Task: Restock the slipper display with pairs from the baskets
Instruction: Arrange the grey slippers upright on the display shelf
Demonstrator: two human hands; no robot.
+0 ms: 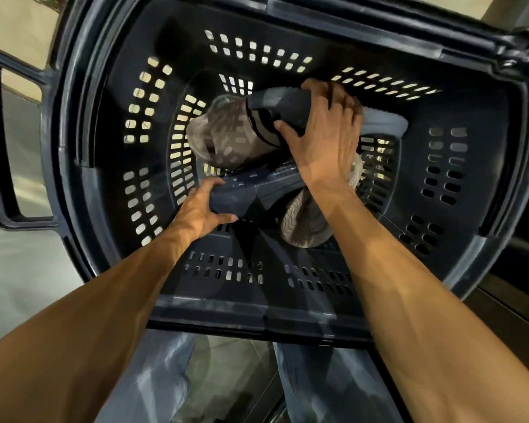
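Note:
I look straight down into a dark blue perforated plastic basket (287, 312). A few slippers lie at its bottom. My right hand (327, 138) grips a dark navy slipper (284, 106) near the basket's far side. My left hand (200, 209) holds the end of another dark blue slipper (251, 190) lying across the middle. A grey-brown patterned slipper in a clear wrap (226, 132) sits under the navy one. Another grey slipper with a ribbed sole (306, 221) lies below my right wrist.
The basket's side handle (0, 148) sticks out at the left. Pale floor (19, 270) shows to the left of the basket. My legs in blue jeans (153, 377) stand just below the near rim. A dark edge runs along the right (526, 270).

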